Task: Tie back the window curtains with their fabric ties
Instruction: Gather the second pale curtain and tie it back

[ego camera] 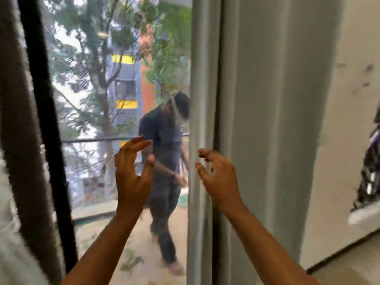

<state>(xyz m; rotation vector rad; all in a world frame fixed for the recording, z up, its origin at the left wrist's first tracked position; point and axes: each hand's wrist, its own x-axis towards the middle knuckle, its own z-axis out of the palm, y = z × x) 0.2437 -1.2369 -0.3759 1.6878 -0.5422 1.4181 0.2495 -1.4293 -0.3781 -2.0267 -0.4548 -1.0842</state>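
A pale grey-green curtain (267, 120) hangs in folds right of the window glass (102, 99). My right hand (218, 179) is raised at the curtain's left edge, fingers loosely curled and touching the edge fold, with nothing held. In front of the glass my left hand (131, 177) is up with fingers spread and bent, empty and apart from the curtain. A brown curtain (22, 140) hangs at the far left beside the black window frame (47, 120). No fabric tie is in sight.
The glass reflects a person in dark clothes (166, 161). Outside stand trees and a building with yellow stripes. A cream wall (339, 140) is right of the curtain, with a dark glittery object (370, 177) at the right edge.
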